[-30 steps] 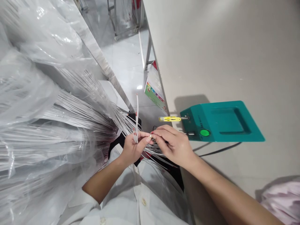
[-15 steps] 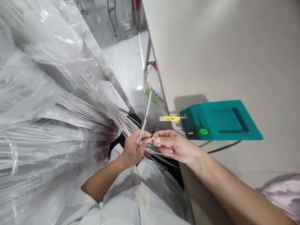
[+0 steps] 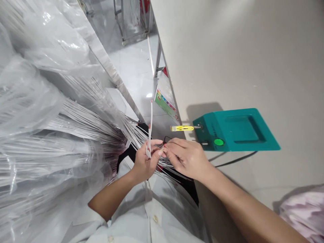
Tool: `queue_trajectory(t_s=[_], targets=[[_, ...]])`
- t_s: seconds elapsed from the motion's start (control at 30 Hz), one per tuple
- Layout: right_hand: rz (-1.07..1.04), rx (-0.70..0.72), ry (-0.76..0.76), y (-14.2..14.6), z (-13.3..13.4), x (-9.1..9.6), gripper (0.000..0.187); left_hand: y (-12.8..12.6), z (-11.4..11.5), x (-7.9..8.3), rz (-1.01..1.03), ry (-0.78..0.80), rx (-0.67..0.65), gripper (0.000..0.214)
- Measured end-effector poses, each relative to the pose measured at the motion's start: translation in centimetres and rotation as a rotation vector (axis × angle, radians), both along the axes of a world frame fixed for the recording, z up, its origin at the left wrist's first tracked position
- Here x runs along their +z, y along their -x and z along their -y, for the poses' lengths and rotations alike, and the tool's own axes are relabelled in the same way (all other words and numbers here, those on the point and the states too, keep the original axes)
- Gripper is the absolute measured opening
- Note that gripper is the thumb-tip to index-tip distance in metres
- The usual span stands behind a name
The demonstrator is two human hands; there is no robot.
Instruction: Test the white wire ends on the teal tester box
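My left hand (image 3: 144,163) is closed around a few thin white wires (image 3: 151,116) with red marks, which stick up above its fingers. Thumb and forefinger reach toward my other hand. My right hand (image 3: 188,158) pinches a small end of white wire at the left fingertips; most of that end is hidden by the fingers. Beneath both hands, a loose bundle of white wires (image 3: 134,135) lies across my lap. Right of the hands, on the table, sits a teal device (image 3: 273,143) with a green button (image 3: 219,142) and a yellow-covered clip (image 3: 182,128) pointing left.
Large bundles of white wires wrapped in clear plastic (image 3: 60,44) fill the left side. The pale table (image 3: 227,60) spans the right, with pinkish cloth (image 3: 303,212) at its lower corner. A printed box (image 3: 165,98) and a wheeled metal rack (image 3: 123,23) stand on the floor.
My right hand has turned over, so its back now faces up, and its fingertips pinch closer to the left ones. The wires in my left hand have swung more upright.
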State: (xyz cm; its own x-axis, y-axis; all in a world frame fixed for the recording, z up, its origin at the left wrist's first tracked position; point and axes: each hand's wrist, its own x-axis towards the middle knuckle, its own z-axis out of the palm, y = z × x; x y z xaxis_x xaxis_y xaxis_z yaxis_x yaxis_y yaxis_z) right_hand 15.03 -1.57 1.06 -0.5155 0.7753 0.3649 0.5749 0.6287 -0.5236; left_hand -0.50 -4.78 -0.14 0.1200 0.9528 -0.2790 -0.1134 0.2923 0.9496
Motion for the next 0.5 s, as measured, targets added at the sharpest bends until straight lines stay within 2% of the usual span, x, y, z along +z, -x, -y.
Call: queue_trajectory(t_s=[0.1,0.17,0.27,0.33,0.37,0.5], targets=[[0.229,0.010,-0.196,-0.6,-0.3,0.6,0.022,-0.1,-0.2,-0.4,-0.031,0.012,0.024,0.031],[0.274,-0.009,-0.282,-1.2,-0.6,1.1,0.020,-0.2,-0.7,-0.3,-0.011,0.043,0.051,0.034],[0.306,-0.197,-0.376,-2.5,-1.3,1.7,0.021,-0.4,-1.9,0.2,0.005,0.074,0.058,0.039],[0.406,-0.305,-0.358,-3.3,-2.0,2.0,0.033,-0.6,-2.8,0.4,-0.002,0.070,0.034,0.040],[0.477,-0.310,-0.324,-3.7,-2.3,2.2,0.036,-0.7,-3.2,0.4,-0.003,0.063,0.022,0.040],[0.713,-0.170,-0.191,-4.6,-3.5,3.2,0.029,-1.3,-4.5,0.2,0.029,0.050,0.008,0.043]])
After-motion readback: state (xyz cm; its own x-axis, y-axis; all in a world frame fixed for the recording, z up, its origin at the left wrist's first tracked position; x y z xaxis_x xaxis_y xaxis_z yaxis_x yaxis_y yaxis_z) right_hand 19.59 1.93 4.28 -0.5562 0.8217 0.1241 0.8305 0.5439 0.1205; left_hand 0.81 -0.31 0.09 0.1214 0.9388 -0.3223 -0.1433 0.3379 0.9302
